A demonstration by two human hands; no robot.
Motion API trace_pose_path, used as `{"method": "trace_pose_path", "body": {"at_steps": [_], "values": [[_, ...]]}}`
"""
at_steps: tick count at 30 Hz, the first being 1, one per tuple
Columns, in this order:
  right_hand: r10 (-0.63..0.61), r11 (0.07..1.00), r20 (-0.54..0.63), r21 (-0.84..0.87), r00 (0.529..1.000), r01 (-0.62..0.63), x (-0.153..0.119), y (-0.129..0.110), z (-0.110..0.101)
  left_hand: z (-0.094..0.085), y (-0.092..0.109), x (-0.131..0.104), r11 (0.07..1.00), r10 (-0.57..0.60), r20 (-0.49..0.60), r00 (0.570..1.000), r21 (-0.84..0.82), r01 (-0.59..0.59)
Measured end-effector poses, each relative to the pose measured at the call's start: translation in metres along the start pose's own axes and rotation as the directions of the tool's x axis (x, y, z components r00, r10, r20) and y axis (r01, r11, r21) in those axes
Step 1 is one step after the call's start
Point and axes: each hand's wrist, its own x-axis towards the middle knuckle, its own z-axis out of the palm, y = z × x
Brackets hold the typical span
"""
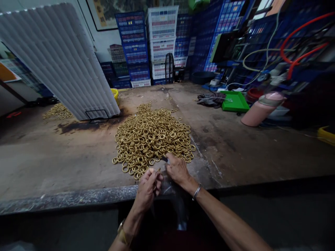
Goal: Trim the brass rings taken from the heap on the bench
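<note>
Where the hands meet: left hand (146, 188) and right hand (179, 170), side by side at the near edge of the tabletop (89, 153).
Left fingers: thumb and fingertips together, clamped on a small ring (158, 169), mostly hidden.
Right fingers: curled round a small dark-tipped tool (165, 159), its kind too small to tell.
Ring pile (154, 136): brass-coloured, heaped mid-tabletop, just beyond both hands.
Second heap (59, 111): similar rings, farther off to the left.
White ribbed stack (60, 59): tilted, left of the pile, a black wire stand (96, 115) at its foot.
Green tray (235, 101): far right, beside a dark crumpled bundle (210, 100).
Pink cylinder (261, 109): leaning, right of the tray.
Crates: blue (133, 48) and white (162, 28) columns, beyond the far edge.
</note>
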Motion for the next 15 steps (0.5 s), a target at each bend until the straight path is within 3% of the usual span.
{"method": "trace_pose_path", "body": {"at_steps": [3,8,15], "values": [[0.039,0.998,-0.053,-0.038,0.998,-0.041,0.012,-0.006,-0.003,-0.003,-0.005,0.006,0.997,-0.007,-0.035,0.999,-0.076,0.004],[0.063,0.989,-0.014,-0.135,0.998,-0.065,0.032,-0.010,-0.007,-0.005,-0.002,0.012,0.976,-0.028,-0.049,0.998,-0.215,0.017],[0.090,0.990,-0.004,-0.107,0.996,-0.090,0.036,0.001,-0.006,-0.009,0.006,0.019,0.899,-0.168,-0.023,0.986,-0.413,0.143]]}}
